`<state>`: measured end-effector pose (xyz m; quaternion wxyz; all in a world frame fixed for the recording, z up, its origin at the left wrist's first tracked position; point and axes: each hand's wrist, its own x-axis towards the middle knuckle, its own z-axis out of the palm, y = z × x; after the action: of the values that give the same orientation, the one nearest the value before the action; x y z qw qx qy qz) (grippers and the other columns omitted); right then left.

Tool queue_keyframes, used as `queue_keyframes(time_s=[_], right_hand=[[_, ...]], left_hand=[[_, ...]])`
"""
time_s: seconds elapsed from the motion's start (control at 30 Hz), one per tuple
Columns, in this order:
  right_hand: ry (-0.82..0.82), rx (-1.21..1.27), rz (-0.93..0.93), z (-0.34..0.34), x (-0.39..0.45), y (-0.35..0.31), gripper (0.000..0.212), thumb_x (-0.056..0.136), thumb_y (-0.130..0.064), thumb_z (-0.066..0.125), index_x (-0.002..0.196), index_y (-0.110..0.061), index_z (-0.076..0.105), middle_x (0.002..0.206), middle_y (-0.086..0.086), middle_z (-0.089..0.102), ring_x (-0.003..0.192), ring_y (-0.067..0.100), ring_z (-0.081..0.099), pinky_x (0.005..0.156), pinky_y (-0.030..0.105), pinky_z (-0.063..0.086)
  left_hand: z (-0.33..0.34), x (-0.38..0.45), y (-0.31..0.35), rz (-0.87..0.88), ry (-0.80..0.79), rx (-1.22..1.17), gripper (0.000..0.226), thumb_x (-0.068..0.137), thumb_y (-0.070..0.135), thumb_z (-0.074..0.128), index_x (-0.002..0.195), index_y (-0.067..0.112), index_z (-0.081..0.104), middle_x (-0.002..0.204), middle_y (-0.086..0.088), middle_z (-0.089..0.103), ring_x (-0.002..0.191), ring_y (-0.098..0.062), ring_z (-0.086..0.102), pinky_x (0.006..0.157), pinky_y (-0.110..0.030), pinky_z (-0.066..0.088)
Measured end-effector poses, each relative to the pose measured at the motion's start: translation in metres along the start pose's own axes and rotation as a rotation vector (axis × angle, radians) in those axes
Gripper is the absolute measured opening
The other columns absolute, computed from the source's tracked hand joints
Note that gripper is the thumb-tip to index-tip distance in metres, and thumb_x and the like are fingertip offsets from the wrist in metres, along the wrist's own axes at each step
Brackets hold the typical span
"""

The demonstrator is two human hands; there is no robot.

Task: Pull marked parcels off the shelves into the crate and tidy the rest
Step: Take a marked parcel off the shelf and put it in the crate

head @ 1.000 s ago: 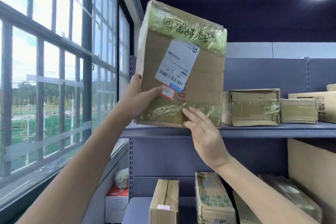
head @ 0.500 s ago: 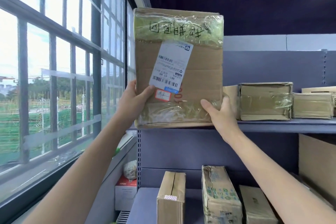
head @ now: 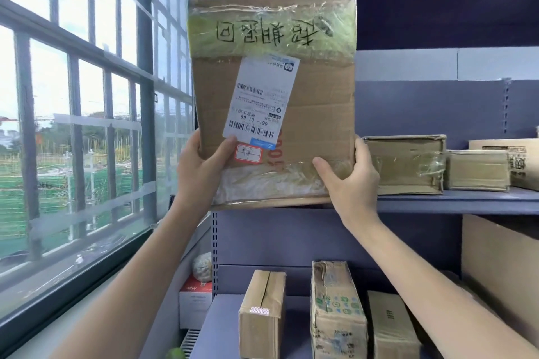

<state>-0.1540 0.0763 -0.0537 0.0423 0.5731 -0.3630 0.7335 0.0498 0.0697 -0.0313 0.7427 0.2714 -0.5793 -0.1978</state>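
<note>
A person holds a large cardboard parcel (head: pixel 274 102) upright at the front edge of the upper shelf (head: pixel 455 200), left hand (head: pixel 201 165) and right hand (head: pixel 348 181) clamped on its lower corners, fingers (head: pixel 322 165) wrapped around the edges. Handwritten characters, upside down, run across its taped top band; a shipping label (head: pixel 261 99) reads "661- C1 69" above a small red-bordered sticker (head: pixel 248 153). Apparently marked, it looks due to be lowered into the crate, which is out of sight.

Held box (head: pixel 291 114): one, in two hands, left hand (head: pixel 198 166) and right hand (head: pixel 347 181).
Upper shelf (head: pixel 455 201): three boxes.
Lower shelf (head: pixel 221 326): three upright boxes, one large carton at right edge.
</note>
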Motion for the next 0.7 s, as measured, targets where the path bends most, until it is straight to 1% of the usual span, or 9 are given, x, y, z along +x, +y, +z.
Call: queue_keyframes(time_s=[0.07, 0.13, 0.3, 0.37, 0.43, 0.5, 0.57, 0.67, 0.7], right_hand=[[0.023, 0.033, -0.02, -0.01, -0.003, -0.004, 0.057, 0.076, -0.019, 0.073, 0.126, -0.014, 0.048, 0.115, -0.001, 0.06, 0.105, 0.011, 0.055, 0.091, 0.017, 0.042], [0.037, 0.049, -0.038, -0.02, -0.004, -0.008, 0.059, 0.075, -0.019, 0.074, 0.127, -0.012, 0.047, 0.116, 0.0, 0.061, 0.106, 0.012, 0.056, 0.094, 0.024, 0.043], [0.036, 0.097, -0.034, -0.046, -0.006, -0.022, 0.067, 0.069, -0.032, 0.069, 0.13, -0.012, 0.047, 0.116, -0.002, 0.061, 0.106, 0.01, 0.055, 0.093, 0.024, 0.042], [0.023, 0.116, -0.025, -0.057, -0.009, -0.029, 0.064, 0.072, -0.027, 0.073, 0.129, -0.013, 0.047, 0.114, -0.004, 0.06, 0.104, 0.008, 0.055, 0.091, 0.023, 0.043], [0.025, 0.113, -0.015, -0.07, -0.015, -0.036, 0.061, 0.075, -0.018, 0.075, 0.129, -0.013, 0.047, 0.112, -0.006, 0.059, 0.103, 0.007, 0.054, 0.091, 0.025, 0.044], [0.029, 0.105, -0.017, -0.083, -0.024, -0.044, 0.06, 0.075, -0.015, 0.074, 0.129, -0.012, 0.047, 0.112, -0.006, 0.059, 0.104, 0.009, 0.054, 0.092, 0.027, 0.044], [0.029, 0.098, -0.019, -0.094, -0.031, -0.053, 0.059, 0.075, -0.015, 0.074, 0.128, -0.013, 0.048, 0.111, -0.007, 0.06, 0.104, 0.008, 0.055, 0.092, 0.024, 0.044], [0.036, 0.092, -0.031, -0.112, -0.046, -0.072, 0.056, 0.074, -0.02, 0.075, 0.124, -0.016, 0.05, 0.103, -0.021, 0.057, 0.092, -0.008, 0.053, 0.083, 0.006, 0.04], [0.037, 0.088, -0.035, -0.118, -0.052, -0.078, 0.055, 0.073, -0.023, 0.074, 0.122, -0.015, 0.051, 0.102, -0.019, 0.059, 0.091, -0.008, 0.054, 0.081, 0.004, 0.039]], left_hand=[[0.005, -0.009, 0.009, 0.054, 0.042, 0.049, 0.015, 0.082, 0.02, 0.069, 0.087, 0.031, 0.06, 0.08, 0.014, 0.069, 0.078, -0.004, 0.067, 0.075, -0.028, 0.056], [0.009, -0.019, 0.02, 0.104, 0.1, 0.131, 0.016, 0.076, 0.032, 0.071, 0.086, 0.035, 0.059, 0.083, 0.015, 0.068, 0.081, -0.006, 0.067, 0.08, -0.035, 0.055], [0.019, -0.039, 0.049, 0.107, 0.138, 0.147, 0.028, 0.065, 0.048, 0.067, 0.09, 0.037, 0.06, 0.093, 0.007, 0.072, 0.089, -0.015, 0.069, 0.084, -0.047, 0.054], [0.021, -0.048, 0.06, 0.098, 0.135, 0.149, 0.03, 0.066, 0.045, 0.069, 0.093, 0.036, 0.06, 0.094, 0.007, 0.071, 0.089, -0.014, 0.069, 0.084, -0.046, 0.055], [0.023, -0.059, 0.071, 0.099, 0.132, 0.159, 0.025, 0.073, 0.035, 0.072, 0.094, 0.034, 0.059, 0.094, 0.007, 0.071, 0.088, -0.013, 0.069, 0.083, -0.044, 0.055], [0.024, -0.072, 0.082, 0.096, 0.128, 0.171, 0.022, 0.079, 0.025, 0.072, 0.093, 0.034, 0.058, 0.092, 0.008, 0.07, 0.086, -0.012, 0.069, 0.082, -0.044, 0.056], [0.022, -0.084, 0.093, 0.089, 0.122, 0.168, 0.021, 0.079, 0.025, 0.072, 0.092, 0.034, 0.058, 0.091, 0.01, 0.07, 0.085, -0.011, 0.068, 0.082, -0.044, 0.056], [0.016, -0.106, 0.109, 0.076, 0.109, 0.154, 0.019, 0.072, 0.036, 0.071, 0.088, 0.037, 0.059, 0.088, 0.011, 0.07, 0.085, -0.011, 0.068, 0.082, -0.045, 0.055], [0.013, -0.114, 0.113, 0.071, 0.11, 0.157, 0.018, 0.072, 0.038, 0.07, 0.087, 0.037, 0.059, 0.088, 0.012, 0.07, 0.085, -0.011, 0.068, 0.082, -0.045, 0.055]])
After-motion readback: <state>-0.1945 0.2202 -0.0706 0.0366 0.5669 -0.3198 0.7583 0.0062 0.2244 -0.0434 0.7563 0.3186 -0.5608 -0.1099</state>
